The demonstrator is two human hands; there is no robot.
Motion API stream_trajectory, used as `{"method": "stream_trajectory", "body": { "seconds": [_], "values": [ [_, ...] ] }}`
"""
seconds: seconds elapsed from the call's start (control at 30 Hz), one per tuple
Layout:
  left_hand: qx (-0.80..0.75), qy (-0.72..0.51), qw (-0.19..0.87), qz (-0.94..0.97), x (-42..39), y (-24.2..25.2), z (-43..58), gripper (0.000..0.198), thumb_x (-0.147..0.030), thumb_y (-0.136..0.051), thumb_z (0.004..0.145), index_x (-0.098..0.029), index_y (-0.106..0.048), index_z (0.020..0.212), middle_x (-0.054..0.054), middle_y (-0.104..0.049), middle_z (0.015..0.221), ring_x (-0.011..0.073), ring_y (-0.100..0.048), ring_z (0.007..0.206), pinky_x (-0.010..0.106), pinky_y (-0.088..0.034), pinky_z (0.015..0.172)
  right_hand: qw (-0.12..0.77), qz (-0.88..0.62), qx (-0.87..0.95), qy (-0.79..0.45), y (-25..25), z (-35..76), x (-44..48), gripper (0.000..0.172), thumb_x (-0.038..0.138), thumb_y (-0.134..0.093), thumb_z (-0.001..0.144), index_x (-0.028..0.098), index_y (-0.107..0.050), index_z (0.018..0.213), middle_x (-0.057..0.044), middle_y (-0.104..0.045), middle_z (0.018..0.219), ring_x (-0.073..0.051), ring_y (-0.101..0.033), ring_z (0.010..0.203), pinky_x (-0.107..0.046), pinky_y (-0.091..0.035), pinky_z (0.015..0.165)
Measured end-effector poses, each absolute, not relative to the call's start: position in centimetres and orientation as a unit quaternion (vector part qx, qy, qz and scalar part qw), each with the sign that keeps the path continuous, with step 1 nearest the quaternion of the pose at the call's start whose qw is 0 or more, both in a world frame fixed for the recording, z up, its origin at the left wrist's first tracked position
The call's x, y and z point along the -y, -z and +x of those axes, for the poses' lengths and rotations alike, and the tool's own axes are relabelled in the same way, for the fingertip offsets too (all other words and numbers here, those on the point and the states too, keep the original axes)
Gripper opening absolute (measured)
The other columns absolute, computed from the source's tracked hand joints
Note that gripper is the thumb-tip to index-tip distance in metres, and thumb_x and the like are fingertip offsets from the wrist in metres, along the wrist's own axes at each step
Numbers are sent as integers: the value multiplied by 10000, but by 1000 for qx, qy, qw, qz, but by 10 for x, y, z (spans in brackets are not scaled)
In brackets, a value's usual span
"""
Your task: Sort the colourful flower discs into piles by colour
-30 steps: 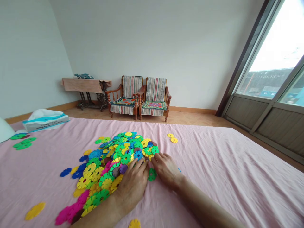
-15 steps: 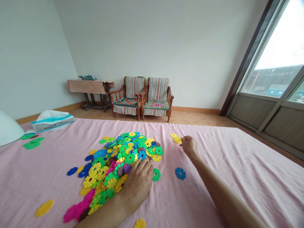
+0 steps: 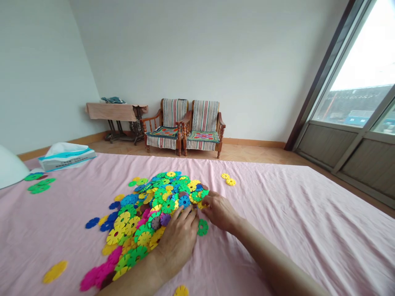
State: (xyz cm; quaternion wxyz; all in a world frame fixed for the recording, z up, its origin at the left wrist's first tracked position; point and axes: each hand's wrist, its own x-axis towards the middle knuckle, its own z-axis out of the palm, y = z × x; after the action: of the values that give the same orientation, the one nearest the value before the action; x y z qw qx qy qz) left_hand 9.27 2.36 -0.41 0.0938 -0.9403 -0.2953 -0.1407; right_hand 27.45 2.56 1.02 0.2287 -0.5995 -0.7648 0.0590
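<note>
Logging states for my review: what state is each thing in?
Left hand: resting palm-down on pile's edge
Right hand: fingers curled, grip unclear
Disc pile: loosely heaped
Green disc between hands: lying flat
Tissue pack: open, tissue sticking out
Pink cloth: wrinkled
Chairs: draped with striped covers

White glare through right-hand window
</note>
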Motion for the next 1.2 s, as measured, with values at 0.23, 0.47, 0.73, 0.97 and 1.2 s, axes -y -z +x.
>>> {"method": "stream_trajectory", "body": {
  "seconds": [0.23,0.47,0.73,0.97,1.2],
  "values": [
    [296,131,89,-942,-24,4,92,349,-107,-459,864,-140,-609,1177,107,-610,1236,244,-461,1246,429,-284,1097,147,-642,746,-97,-25,284,-23,120,218,-673,727,174,-654,837,-68,-602,932,-176,-582,858,-259,-406,722],
    [301,135,90,-940,-23,3,93,337,-103,-448,875,-139,-614,1166,102,-613,1235,238,-472,1236,420,-296,1089,152,-659,728,-115,-23,289,-24,177,146,-666,681,157,-624,853,-57,-607,890,-165,-574,831,-246,-405,706],
    [302,121,93,-941,-22,1,92,360,-94,-442,865,-139,-607,1182,101,-599,1261,245,-465,1247,420,-288,1094,219,-705,650,-179,-9,296,-31,304,277,-749,591,173,-576,819,-33,-602,856,-183,-556,814,-264,-388,666],
    [299,126,90,-942,-23,4,92,362,-101,-434,871,-154,-612,1182,99,-602,1255,245,-468,1238,431,-288,1088,311,-706,573,-275,-7,323,-44,111,152,-670,660,172,-563,639,30,-597,559,-110,-576,540,-193,-368,480],
    [311,103,70,-942,-25,5,91,355,-161,-445,888,-165,-596,1209,82,-575,1308,246,-456,1255,431,-270,1097,469,-749,414,-217,5,369,-56,69,185,-502,808,161,-561,782,-72,-674,677,-154,-672,598,-219,-487,497]
  ]
}}
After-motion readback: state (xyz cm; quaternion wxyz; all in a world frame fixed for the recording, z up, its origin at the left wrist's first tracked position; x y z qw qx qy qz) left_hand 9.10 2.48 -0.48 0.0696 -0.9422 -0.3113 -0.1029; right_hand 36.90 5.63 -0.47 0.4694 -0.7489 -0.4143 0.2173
